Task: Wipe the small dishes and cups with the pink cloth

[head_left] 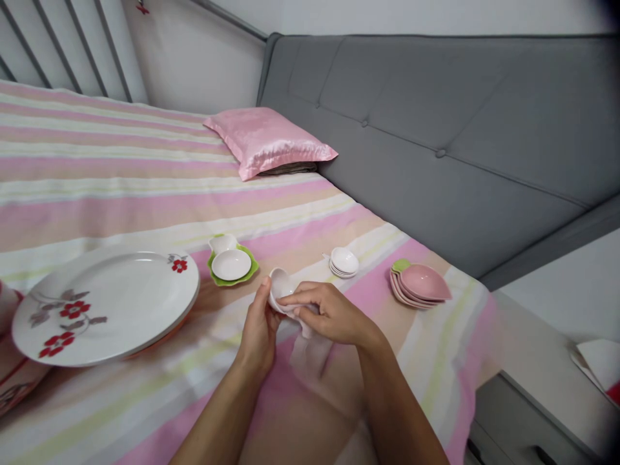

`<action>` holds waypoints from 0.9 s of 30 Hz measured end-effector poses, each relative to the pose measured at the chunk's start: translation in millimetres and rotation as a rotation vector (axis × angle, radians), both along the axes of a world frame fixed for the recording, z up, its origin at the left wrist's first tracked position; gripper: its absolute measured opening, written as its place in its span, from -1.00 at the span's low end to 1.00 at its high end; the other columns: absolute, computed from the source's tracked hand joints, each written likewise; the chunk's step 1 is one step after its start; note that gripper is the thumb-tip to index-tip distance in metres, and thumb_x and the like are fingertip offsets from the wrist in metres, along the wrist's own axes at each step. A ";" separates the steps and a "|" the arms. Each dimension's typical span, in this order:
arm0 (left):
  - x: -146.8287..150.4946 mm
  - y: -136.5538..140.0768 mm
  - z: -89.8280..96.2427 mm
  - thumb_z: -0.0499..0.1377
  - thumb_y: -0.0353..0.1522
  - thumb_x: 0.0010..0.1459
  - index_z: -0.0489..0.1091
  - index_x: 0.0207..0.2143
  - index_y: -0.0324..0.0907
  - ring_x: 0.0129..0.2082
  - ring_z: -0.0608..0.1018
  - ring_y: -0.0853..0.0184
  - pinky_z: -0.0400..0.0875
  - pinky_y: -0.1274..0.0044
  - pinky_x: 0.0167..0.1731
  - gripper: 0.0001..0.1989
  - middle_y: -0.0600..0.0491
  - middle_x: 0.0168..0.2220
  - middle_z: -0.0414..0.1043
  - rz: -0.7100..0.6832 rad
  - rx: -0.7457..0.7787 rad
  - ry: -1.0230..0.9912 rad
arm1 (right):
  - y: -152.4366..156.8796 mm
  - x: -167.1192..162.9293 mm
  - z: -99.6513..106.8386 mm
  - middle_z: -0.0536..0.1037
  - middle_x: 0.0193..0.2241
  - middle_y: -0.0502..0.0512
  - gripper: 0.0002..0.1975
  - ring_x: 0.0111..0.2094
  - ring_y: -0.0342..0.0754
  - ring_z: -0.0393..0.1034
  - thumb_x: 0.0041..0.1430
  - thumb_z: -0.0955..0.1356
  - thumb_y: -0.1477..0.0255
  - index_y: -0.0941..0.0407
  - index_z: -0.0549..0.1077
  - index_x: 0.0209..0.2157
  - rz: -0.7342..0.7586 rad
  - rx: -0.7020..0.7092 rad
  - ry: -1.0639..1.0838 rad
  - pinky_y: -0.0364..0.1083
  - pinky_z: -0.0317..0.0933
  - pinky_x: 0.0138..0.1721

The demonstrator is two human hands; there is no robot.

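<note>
My left hand [258,332] grips a small white bowl [279,281] by its side, thumb at the rim, and holds it tilted above the bedspread. My right hand [325,312] has its fingers closed on a thin white tissue [307,352], pressed against the bowl's near edge; the tissue's loose end hangs down. Beyond my hands lies a short stack of small white bowls [344,260]. To the left of the held bowl, a white dish [231,265] rests on a green leaf-edged dish [250,274]. Pink leaf-shaped bowls [424,283] are stacked at the right.
Large white plates with red flowers [116,284] are stacked at the left, beside a partly seen patterned object [14,368]. A pink pillow [271,137] lies by the grey headboard [436,116]. The striped bedspread [159,413] ends at the right, near a grey drawer cabinet [527,413].
</note>
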State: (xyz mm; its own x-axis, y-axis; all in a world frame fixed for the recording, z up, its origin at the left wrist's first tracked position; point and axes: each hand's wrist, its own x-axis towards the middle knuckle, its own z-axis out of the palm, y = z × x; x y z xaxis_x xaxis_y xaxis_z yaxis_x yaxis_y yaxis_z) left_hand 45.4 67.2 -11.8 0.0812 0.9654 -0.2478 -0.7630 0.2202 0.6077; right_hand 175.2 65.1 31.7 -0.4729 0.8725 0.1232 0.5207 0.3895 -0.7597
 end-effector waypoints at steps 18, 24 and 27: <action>1.5 -0.8 -3.2 0.14 -0.15 0.07 0.42 -0.33 -0.22 -0.41 0.41 0.42 0.32 0.65 -0.54 -0.70 0.06 -0.38 0.41 -0.134 0.087 0.135 | 5.4 -20.6 -17.4 0.55 -0.25 0.02 -0.71 -0.21 -0.12 0.40 0.16 0.26 0.53 0.00 0.50 -0.15 -0.323 0.356 -0.151 -0.18 0.21 -0.18; 2.3 -2.4 -4.5 0.14 -0.16 0.07 0.44 -0.30 -0.21 -0.42 0.41 0.42 0.32 0.64 -0.53 -0.71 0.07 -0.38 0.42 -0.159 0.118 0.176 | 3.9 -22.2 -15.9 0.56 -0.33 0.01 -0.77 -0.27 -0.11 0.43 0.13 0.25 0.51 0.02 0.52 -0.28 -0.437 0.368 -0.263 -0.19 0.20 -0.26; 2.8 -3.1 -2.2 0.15 -0.16 0.05 0.45 -0.31 -0.23 -0.41 0.43 0.40 0.32 0.63 -0.52 -0.69 0.04 -0.36 0.44 -0.146 0.102 0.171 | 3.0 -21.9 -14.6 0.56 -0.36 0.02 -0.81 -0.32 -0.09 0.43 0.06 0.28 0.50 0.03 0.51 -0.34 -0.482 0.343 -0.326 -0.18 0.17 -0.35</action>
